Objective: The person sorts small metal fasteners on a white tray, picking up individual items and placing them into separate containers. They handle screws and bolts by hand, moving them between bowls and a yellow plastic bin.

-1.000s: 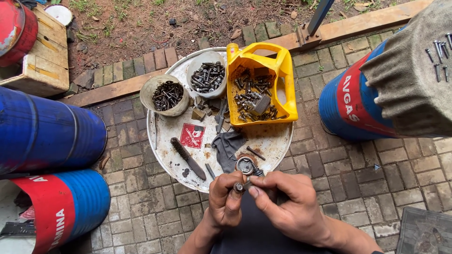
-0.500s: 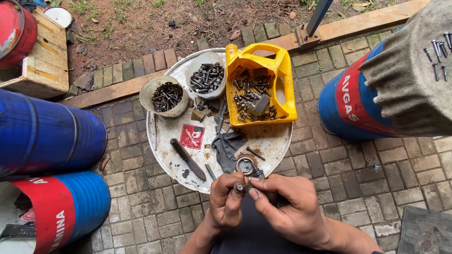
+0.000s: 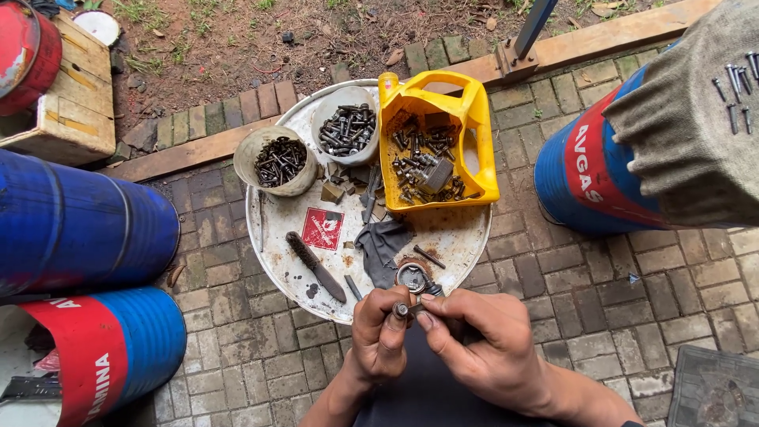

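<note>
Over the near rim of the round metal lid (image 3: pixel 466 237), both hands meeting fingertip to fingertip: left hand (image 3: pixel 378 336) pinching a small bolt (image 3: pixel 401 310) upright, right hand (image 3: pixel 482 348) closing thumb and forefinger narrowly on the same piece, likely to turn something on it. Held close to the body, above the lap, so nothing dropped rolls far. Just beyond the fingers, a small round tin (image 3: pixel 412 277) and a dark rag (image 3: pixel 383 247). Farther back, sorted by kind: two bowls of screws (image 3: pixel 278 160) (image 3: pixel 345 128), a cut yellow jug (image 3: pixel 474 119) of mixed hardware, a wire brush (image 3: pixel 315 266) lying within reach
</note>
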